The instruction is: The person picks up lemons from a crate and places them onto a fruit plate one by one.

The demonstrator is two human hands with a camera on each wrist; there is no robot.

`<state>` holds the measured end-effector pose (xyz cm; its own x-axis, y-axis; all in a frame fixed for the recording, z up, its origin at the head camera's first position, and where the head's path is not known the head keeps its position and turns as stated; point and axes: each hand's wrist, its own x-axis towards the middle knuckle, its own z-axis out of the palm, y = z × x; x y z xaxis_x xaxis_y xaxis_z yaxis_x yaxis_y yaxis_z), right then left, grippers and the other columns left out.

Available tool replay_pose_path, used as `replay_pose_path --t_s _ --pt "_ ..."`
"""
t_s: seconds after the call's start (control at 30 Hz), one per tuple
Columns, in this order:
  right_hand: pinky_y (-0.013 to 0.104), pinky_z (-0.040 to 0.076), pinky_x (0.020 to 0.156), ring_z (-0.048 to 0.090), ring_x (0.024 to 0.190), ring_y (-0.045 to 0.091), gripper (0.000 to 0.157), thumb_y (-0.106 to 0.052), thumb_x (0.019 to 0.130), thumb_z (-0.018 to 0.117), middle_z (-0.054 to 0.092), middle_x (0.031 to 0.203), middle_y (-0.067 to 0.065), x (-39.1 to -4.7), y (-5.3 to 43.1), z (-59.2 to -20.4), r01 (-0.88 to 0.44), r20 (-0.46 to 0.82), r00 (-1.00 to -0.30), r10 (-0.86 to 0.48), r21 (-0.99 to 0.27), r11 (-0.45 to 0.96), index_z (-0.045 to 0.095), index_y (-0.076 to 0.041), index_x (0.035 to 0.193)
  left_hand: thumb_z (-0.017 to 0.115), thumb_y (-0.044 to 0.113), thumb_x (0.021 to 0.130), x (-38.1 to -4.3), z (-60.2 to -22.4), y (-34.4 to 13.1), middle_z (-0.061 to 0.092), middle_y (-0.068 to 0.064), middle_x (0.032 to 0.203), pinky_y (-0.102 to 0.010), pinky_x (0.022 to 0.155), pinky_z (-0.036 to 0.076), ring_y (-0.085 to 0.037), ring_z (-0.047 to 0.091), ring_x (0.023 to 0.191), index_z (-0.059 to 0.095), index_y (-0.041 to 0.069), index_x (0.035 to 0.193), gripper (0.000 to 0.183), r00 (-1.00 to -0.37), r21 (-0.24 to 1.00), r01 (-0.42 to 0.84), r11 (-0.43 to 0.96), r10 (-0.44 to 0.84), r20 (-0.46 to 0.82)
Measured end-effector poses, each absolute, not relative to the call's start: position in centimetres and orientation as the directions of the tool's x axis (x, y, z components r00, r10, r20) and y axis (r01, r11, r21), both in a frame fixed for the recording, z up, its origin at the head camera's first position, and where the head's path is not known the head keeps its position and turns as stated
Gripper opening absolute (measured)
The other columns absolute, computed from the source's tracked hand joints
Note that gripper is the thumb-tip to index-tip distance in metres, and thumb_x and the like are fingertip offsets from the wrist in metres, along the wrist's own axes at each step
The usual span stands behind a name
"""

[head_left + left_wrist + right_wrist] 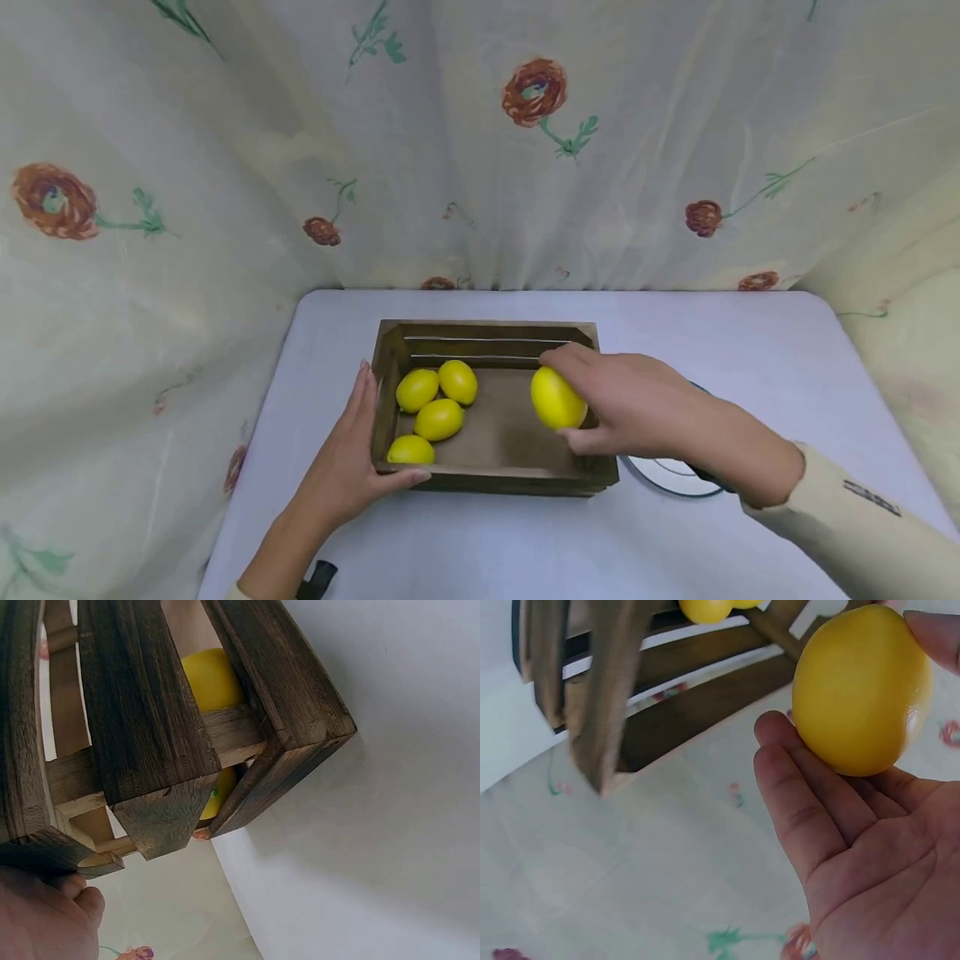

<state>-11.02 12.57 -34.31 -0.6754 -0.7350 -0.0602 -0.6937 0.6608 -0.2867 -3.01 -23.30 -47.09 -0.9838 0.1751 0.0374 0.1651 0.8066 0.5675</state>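
A dark wooden crate (517, 482) with slatted sides stands on the white table, several yellow lemons (439, 419) lying in its left half. My right hand (637, 400) holds another lemon (859, 694) between thumb and fingers, over the crate's right end. In the right wrist view this lemon is seen above the palm, with the thumb at its upper side. My left hand (348, 458) rests against the crate's near left corner, fingers straight along the left wall and thumb along the front rim. Through the slats, the left wrist view shows parts of lemons (214, 681).
A round white plate (678, 481) with a dark rim lies right of the crate, partly hidden beneath my right forearm. The white table (757, 375) extends around the crate. Behind and beside it hangs a flowered curtain (622, 208).
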Motion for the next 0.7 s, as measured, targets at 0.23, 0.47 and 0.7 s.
replay_pose_path --t_s 0.23,0.47,0.7 --pt "0.034 0.056 0.067 0.060 0.077 0.011 0.072 -0.030 0.084 0.083 0.064 0.132 0.008 -10.2 15.9 -34.7 -0.592 0.021 -0.777 -0.630 -0.366 0.718 0.052 -0.007 0.145 0.082 0.074 0.074 -3.0 -47.1 -22.9 -0.011 -0.003 0.175 -0.063 0.117 0.033 -0.042 0.020 0.156 -0.003 0.010 0.168 0.142 -0.986 0.556 0.158 0.816 0.162 0.043" --pt "0.049 0.060 0.087 0.065 0.106 0.025 0.073 -0.022 0.083 0.086 0.061 0.138 0.010 -9.7 19.0 -36.3 -0.503 0.104 -0.849 -0.518 -0.459 0.732 0.051 -0.006 0.145 0.079 0.077 0.074 -2.9 -47.0 -22.7 -0.008 -0.005 0.176 -0.064 0.117 0.032 -0.041 0.018 0.157 -0.002 0.011 0.169 0.141 -0.989 0.555 0.134 0.821 0.148 0.019" --pt "0.057 0.058 0.092 0.066 0.112 0.035 0.076 -0.017 0.085 0.086 0.059 0.137 0.014 -9.0 21.5 -38.5 -0.393 0.083 -0.904 -0.419 -0.543 0.742 0.047 -0.002 0.147 0.080 0.078 0.073 -2.8 -46.8 -22.8 -0.008 -0.004 0.176 -0.064 0.117 0.032 -0.041 0.018 0.157 -0.002 0.012 0.169 0.142 -0.990 0.564 0.121 0.817 0.144 0.004"
